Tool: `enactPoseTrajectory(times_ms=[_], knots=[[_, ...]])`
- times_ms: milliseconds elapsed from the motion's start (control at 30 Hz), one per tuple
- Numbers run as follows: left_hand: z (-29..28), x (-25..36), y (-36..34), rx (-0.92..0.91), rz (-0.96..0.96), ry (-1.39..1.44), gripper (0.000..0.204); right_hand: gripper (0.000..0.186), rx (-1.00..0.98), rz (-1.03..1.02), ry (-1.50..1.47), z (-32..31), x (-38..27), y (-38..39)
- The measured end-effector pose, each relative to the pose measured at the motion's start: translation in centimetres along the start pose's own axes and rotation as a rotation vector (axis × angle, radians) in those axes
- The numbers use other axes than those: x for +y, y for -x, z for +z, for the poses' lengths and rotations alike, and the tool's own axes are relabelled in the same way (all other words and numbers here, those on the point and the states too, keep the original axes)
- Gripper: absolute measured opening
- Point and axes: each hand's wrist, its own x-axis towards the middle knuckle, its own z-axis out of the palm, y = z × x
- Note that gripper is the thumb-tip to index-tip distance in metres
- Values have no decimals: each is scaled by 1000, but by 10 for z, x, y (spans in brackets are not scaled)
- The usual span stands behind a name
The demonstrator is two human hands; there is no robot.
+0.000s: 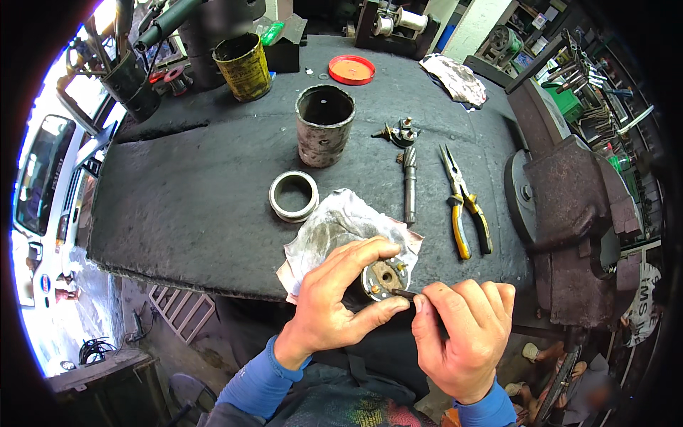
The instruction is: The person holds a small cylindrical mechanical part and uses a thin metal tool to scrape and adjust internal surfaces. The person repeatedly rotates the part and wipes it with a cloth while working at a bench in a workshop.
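Head view showed our left hand [331,288] gripping one round part [376,273] by a white rag [341,217], flat face up. Our right hand [464,334] pinched one thin tool [404,292]; it ran sideways, its tip pointing left at the part. One big ring [294,214] and one pair of pliers [456,186] lay on the counter [192,185].

A broad workbench with a dark grey, scuffed top [178,206] stretches beyond both hands. A crumpled white cloth with grey stains [341,220] lies partly behind the left hand [338,295]; just past it sits a short silver metal ring [304,213], and farther out stands a grimy grey metal cylinder [324,144]. Past the right hand [466,331] lie yellow-and-black long-nose pliers [466,203], with a toothed steel shaft [410,186] to their left. Farthest from the hands rest a round red shallow dish [352,70] and a battered yellow tin [244,71].
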Motion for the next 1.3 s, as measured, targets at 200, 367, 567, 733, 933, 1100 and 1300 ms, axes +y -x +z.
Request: enactPoseTrajectory(times_ms=[200,367,567,733,933,1100,1300], knots=[[1,-1,1,-2,-15,19,66,19,40,23,31,7,-6,3],[1,-2,3,1,-28,25,66,18,36,38,34,7,-8,3],[2,-2,3,6,-60,61,66,18,123,1,-5,20,-3,4],[1,-3,3,4,-26,28,67,19,66,32,-11,3,-4,7],[3,-3,5,12,-38,49,67,19,65,39,0,9,-5,9],[3,-4,4,5,-28,36,67,18,111,40,4,18,-8,9],[3,-2,4,13,-39,57,66,17,130,49,-29,12,-3,11]])
